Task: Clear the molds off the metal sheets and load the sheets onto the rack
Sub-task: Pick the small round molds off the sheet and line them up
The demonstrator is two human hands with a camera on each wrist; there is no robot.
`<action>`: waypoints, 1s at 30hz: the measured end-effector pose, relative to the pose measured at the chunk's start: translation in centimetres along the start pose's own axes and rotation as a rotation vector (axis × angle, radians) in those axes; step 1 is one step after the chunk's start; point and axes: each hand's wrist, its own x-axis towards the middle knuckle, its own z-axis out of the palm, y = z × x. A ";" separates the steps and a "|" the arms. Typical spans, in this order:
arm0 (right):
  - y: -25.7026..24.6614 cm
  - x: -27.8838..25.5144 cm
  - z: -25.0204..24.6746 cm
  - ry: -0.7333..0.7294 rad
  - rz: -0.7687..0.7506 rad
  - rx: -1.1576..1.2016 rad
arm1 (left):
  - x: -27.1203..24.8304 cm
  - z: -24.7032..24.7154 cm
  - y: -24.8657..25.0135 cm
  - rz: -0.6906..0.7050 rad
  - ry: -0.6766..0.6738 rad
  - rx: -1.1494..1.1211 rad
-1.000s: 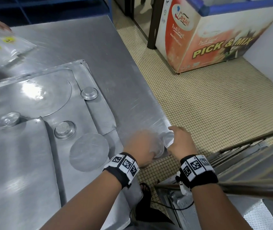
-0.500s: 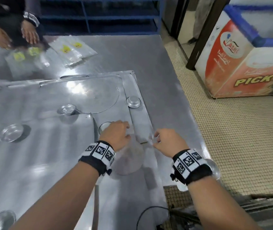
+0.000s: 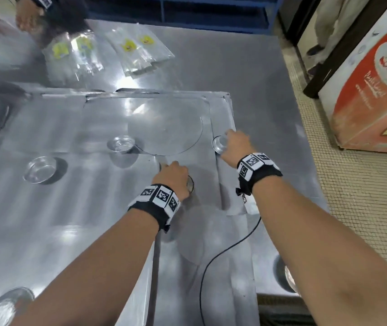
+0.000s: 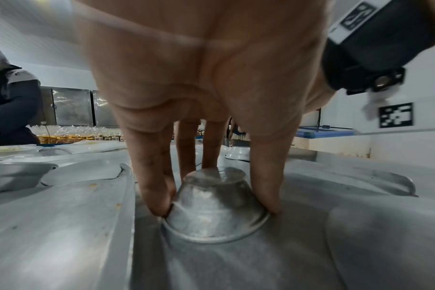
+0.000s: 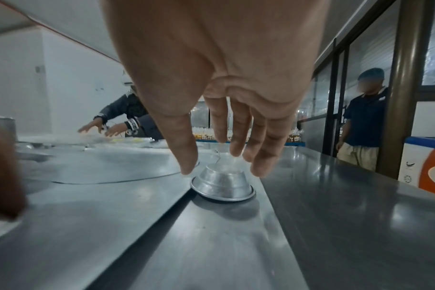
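Observation:
Overlapping metal sheets cover the steel table. Small upside-down aluminium molds stand on them. My left hand comes down over one mold near the sheets' middle seam; its thumb and fingers pinch the mold's rim from both sides. My right hand hovers over another mold on the right strip of the sheet, fingers spread just above it, not touching. More molds stand further left.
Clear plastic bags with yellow labels lie at the table's far side, where another person's hands work. A freezer chest stands on the right. A black cable hangs by my right arm. Another person stands in the doorway.
Both hands left the table's near right corner and moved onto the sheets. The left hand has closed on a mold; the right hand has reached further out over the mold on the right strip.

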 end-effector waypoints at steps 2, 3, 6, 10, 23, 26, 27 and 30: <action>0.0 1.9 0.4 -0.011 -0.010 -0.054 | 0.0 -0.1 0.2 0.001 0.024 0.022; -0.1 2.8 0.8 -0.021 -0.015 -0.076 | 0.0 -0.1 0.3 0.006 0.028 0.030; 0.0 4.7 1.5 -0.052 -0.030 -0.107 | -0.1 -0.6 0.5 0.021 0.014 0.050; 0.3 5.8 1.7 -0.101 -0.009 -0.112 | 0.0 -0.4 0.8 0.027 0.022 0.089; 1.5 0.0 -0.7 -0.043 -0.014 0.175 | -1.2 -1.3 1.6 -0.011 0.089 0.008; 2.0 -3.6 -1.4 0.009 0.013 0.241 | -2.2 -1.8 2.4 0.020 0.094 -0.025; 2.1 -4.9 -1.7 0.027 0.032 0.253 | -2.6 -1.8 2.6 0.030 0.099 -0.047; 2.5 -8.4 -2.3 0.030 0.068 0.203 | -3.5 -1.6 2.9 0.072 0.127 -0.099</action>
